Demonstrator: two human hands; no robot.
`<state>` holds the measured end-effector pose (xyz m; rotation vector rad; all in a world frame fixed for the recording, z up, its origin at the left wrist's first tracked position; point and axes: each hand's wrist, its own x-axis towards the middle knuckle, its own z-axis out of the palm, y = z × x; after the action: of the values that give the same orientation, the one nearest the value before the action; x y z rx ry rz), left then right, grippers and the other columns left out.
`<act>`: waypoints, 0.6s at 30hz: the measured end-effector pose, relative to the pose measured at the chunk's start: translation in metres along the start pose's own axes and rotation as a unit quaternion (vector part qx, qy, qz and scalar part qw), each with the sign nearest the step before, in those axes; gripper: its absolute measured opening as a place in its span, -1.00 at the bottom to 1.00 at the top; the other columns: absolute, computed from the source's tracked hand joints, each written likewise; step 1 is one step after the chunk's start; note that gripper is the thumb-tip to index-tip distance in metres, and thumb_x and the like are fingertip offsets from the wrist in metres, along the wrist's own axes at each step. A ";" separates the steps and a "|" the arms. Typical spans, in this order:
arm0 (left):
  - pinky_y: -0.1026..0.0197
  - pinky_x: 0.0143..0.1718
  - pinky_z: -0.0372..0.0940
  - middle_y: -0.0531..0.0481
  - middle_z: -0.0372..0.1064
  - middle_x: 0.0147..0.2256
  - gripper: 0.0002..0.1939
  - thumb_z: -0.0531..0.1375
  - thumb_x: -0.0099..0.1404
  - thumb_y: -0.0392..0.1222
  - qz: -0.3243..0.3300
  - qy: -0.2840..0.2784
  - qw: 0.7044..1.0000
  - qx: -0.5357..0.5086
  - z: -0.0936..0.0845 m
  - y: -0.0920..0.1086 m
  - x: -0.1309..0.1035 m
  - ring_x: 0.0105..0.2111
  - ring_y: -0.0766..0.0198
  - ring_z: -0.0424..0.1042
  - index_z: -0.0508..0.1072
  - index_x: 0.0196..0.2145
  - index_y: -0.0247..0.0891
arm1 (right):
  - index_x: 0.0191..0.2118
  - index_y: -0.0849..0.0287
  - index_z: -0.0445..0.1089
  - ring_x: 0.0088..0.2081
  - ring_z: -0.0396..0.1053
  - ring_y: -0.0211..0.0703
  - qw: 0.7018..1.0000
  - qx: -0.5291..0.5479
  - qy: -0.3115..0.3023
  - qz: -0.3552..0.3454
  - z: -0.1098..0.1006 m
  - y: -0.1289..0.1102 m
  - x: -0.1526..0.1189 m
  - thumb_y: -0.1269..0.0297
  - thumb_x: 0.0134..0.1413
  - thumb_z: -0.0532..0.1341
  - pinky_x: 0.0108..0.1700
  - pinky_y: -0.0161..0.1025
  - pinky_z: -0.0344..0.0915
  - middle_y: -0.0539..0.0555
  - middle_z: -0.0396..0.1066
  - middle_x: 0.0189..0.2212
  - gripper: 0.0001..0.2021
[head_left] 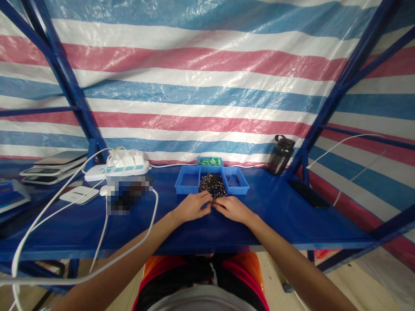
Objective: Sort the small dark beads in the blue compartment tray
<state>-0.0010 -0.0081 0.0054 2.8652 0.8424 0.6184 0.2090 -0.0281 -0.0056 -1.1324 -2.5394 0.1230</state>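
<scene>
My left hand [194, 207] and my right hand [234, 208] meet fingertip to fingertip at the near edge of the middle blue bin. The fingers of both are closed in a pinch; whatever they hold is too small to make out. Just beyond them is a heap of small dark, shiny metallic parts [212, 183] filling that middle bin. To its left sits a blue bin [188, 190] with a bare floor. On the right, another blue bin [238, 190] has a few small dark pieces in it. Behind them, a smaller blue bin holds green items [210, 161].
A dark bottle [280, 154] and a black phone-like slab [308, 194] stand and lie to the right. At left are a white power strip [97, 173], loose white cables [154, 211], a white flat box [79, 195] and stacked devices [56, 166]. Blue frame posts flank the blue table [275, 224].
</scene>
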 end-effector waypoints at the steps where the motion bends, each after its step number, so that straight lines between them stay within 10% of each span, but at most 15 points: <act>1: 0.33 -0.31 0.22 0.00 0.34 -0.28 -0.88 0.03 0.30 -0.22 -0.010 0.000 1.000 -0.002 0.000 0.000 0.000 -0.28 0.28 0.38 0.32 -0.24 -0.22 | -0.33 0.16 0.37 -0.29 0.41 -0.18 1.000 0.002 0.001 -0.001 0.000 0.000 0.000 0.25 0.28 0.01 -0.24 -0.32 0.20 0.05 0.45 -0.38 -0.75; 18: 0.33 -0.16 0.24 0.00 0.40 -0.21 -0.79 -0.03 0.39 -0.19 0.013 -0.018 1.000 -0.016 0.012 -0.012 0.002 -0.19 0.30 0.40 0.37 -0.14 -0.21 | -0.20 0.14 0.32 -0.28 0.42 -0.19 0.999 0.016 0.008 0.028 -0.003 0.001 -0.003 0.24 0.27 0.02 -0.22 -0.32 0.20 0.03 0.45 -0.34 -0.83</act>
<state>-0.0005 0.0031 -0.0068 2.8545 0.7849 0.5768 0.2121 -0.0298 -0.0040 -1.1883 -2.4840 0.1664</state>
